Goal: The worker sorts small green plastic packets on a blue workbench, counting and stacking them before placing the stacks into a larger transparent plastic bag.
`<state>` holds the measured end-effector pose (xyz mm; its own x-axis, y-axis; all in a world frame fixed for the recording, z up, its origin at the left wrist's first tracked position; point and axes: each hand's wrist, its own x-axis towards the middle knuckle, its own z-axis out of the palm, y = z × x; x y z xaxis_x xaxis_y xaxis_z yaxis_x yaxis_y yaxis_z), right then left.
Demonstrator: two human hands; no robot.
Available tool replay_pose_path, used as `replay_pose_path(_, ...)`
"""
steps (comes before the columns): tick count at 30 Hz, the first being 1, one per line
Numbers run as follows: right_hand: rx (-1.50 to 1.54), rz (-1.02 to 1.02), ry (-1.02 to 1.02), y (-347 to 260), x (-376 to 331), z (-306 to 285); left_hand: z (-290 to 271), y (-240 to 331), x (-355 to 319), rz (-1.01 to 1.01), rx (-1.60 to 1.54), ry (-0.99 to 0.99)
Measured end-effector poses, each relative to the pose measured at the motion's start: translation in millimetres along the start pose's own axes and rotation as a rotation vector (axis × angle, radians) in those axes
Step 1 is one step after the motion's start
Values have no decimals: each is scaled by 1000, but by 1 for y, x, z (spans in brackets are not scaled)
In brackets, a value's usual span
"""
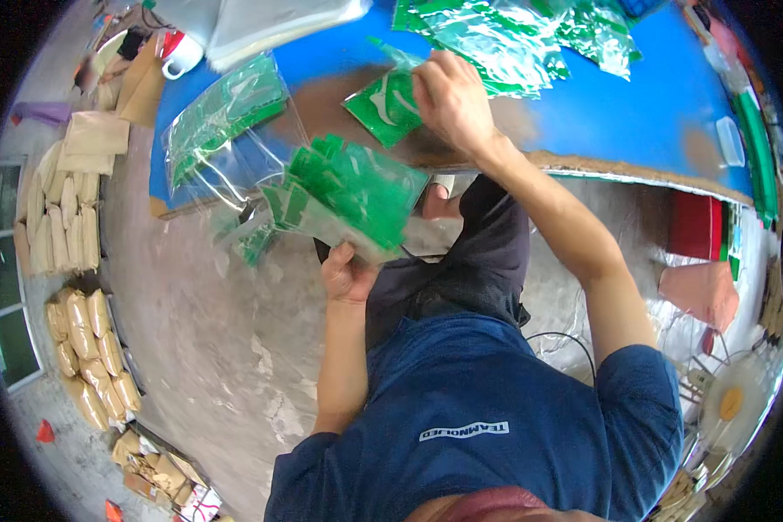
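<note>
— So, from the head view, what do the hands have?

— The left hand is clenched around the bottom of a fanned stack of green packets in clear film, held up over the lap, below the table edge. Gripping the lower end seems to keep the stack splayed so single packets stay reachable. The right hand reaches forward over the blue table, fingers pinched on one green packet lying on a worn brown patch of the tabletop.

— And around them?

— A loose clear bag with green packets lies at the table's left part, partly overhanging the edge. More crinkled green-and-clear wrappers pile at the far side, just beyond the right hand. A white cup with a red part stands near the far left corner, beside a white sheet.

— Anything in the way?

— The fanned stack hides part of the table's near edge and the knee behind it. On the floor at the left, rows of tan paper parcels lie well apart from the hands. A red bin sits under the table at the right.
</note>
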<state>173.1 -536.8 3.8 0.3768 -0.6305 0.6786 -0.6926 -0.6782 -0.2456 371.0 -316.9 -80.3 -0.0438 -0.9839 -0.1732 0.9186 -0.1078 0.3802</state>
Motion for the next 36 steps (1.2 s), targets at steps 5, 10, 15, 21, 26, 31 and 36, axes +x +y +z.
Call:
replay_pose_path(5,381,169,149,-77,-4,-68,46,-5,13,87,214,149)
replay_pose_path(10,320,12,-395,-136,-46,-54,46,-14,3,163,102,169)
replay_pose_path(15,612,207,-373,-89,-25,-41,44,-1,10,95,281,286)
replay_pose_path(21,-85,-72,-452,-55,-23,7,-6,36,-29,106,130,205)
replay_pose_path(26,333,-128,-454,-55,-45,-1,-29,47,-39,46,3,21)
replay_pose_path(31,1579,1289,-97,-98,-41,-54,7,1,13,-42,-222,-132)
replay_pose_path(36,563,646,-363,-11,-27,-40,15,-3,21,-37,-151,47)
